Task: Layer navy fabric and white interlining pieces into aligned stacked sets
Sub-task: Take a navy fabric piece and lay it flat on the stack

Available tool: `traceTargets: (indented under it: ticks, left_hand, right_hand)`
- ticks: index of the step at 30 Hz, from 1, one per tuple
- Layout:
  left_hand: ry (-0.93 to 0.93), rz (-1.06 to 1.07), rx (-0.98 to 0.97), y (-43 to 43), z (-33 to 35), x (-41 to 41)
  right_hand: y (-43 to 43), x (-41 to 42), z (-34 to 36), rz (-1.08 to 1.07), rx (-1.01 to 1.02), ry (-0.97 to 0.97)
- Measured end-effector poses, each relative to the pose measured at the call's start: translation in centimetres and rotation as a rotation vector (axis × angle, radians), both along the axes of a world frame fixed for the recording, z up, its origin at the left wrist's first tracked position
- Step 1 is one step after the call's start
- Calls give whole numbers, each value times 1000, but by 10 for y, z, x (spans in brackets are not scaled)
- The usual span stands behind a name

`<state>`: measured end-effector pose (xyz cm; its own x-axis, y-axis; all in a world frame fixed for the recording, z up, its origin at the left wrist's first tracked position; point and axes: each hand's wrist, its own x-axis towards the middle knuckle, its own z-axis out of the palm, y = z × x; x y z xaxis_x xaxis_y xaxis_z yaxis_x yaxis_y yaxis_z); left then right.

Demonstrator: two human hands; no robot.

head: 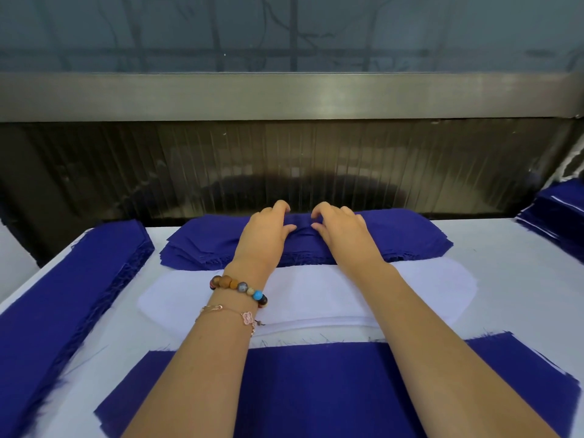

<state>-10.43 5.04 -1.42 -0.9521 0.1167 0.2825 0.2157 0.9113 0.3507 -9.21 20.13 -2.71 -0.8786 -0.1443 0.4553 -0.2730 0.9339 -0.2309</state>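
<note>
A thick stack of navy fabric pieces [407, 240] lies across the far middle of the white table [512, 257]. My left hand [267, 230] and my right hand [339, 230] sit side by side on top of it. Their fingers curl over its far edge and pinch the top navy piece, which puckers between my thumbs. Just in front of the stack a white interlining piece [426, 287] lies flat under my forearms. Nearest me is a large flat navy piece [316, 393] with frayed edges and white showing beneath its right edge.
A long stack of navy strips [63, 298] runs along the table's left side. Another navy pile [561, 216] with thin white layers sits at the far right corner. Behind the table are a dark ribbed panel [158, 172] and a metal rail [284, 96].
</note>
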Motion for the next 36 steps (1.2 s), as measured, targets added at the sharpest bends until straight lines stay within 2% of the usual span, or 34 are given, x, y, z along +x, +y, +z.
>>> traceTargets:
  ticks: [3, 6, 9, 13, 16, 19, 24, 31, 36]
  left_hand:
    - [-23, -8, -46, -2, -4, 2]
    - [62, -46, -52, -3, -6, 6]
    - [154, -49, -108, -4, -5, 10]
    - [214, -79, -186, -2, -1, 13]
    - [171, -133, -101, -3, 6, 17]
    - [150, -151, -63, -16, 14, 20]
    - [-7, -3, -135, -56, 25, 17]
    - [-170, 257, -51, -96, 37, 21]
    - [-219, 419, 127, -108, 39, 22]
  right_hand:
    - [-1, -3, 0, -45, -8, -77]
    - [-1, -3, 0, -67, 19, -110]
    - [-1, 0, 0, -69, 7, -48]
    - [-3, 4, 0, -74, 93, 69]
    - [0, 4, 1, 3, 38, 85]
    - [5, 3, 2, 39, -42, 19]
    - [35, 2, 10, -77, 113, -120]
    - [80, 5, 23, -255, 16, -161]
    - [93, 11, 23, -185, -115, -171]
